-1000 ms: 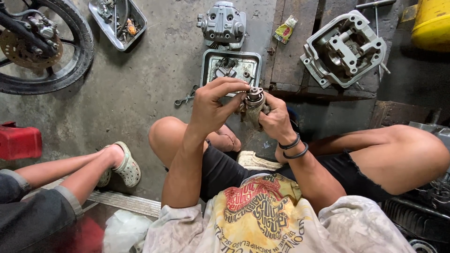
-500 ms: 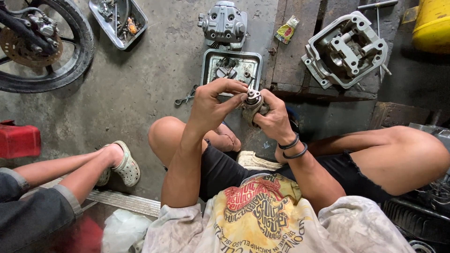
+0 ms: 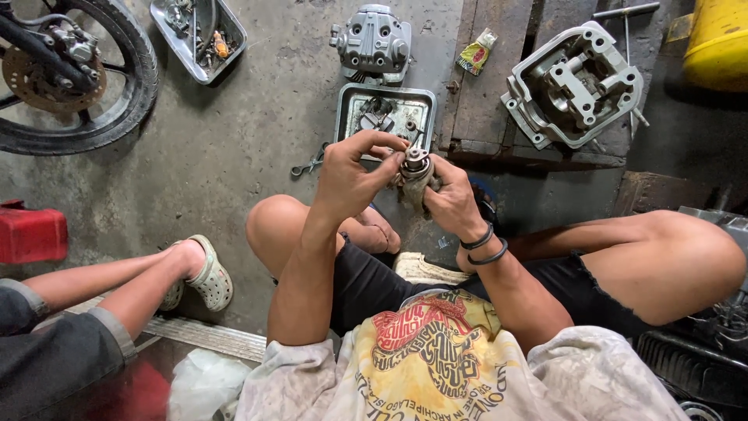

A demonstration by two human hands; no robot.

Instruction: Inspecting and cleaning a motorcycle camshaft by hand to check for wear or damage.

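I sit on a concrete floor with my knees apart. My right hand [image 3: 450,199], with dark bands on the wrist, grips a small grimy metal engine part [image 3: 415,173] from the side. My left hand [image 3: 352,175] reaches over the part, thumb and fingers pinching its round top. Both hands hold it just above the near edge of a metal tray [image 3: 425,100] holding small parts.
A grey cylinder head cover [image 3: 374,40] lies beyond the tray, a larger engine head [image 3: 573,86] on wooden planks at right. A second parts tray [image 3: 196,33] and a motorcycle wheel [image 3: 74,74] sit top left. Pliers [image 3: 310,164] lie by the tray. Another person's legs [image 3: 117,284] stretch in from the left.
My hands and the part stay in nearly the same place. My left fingers have shifted slightly on the part's top.
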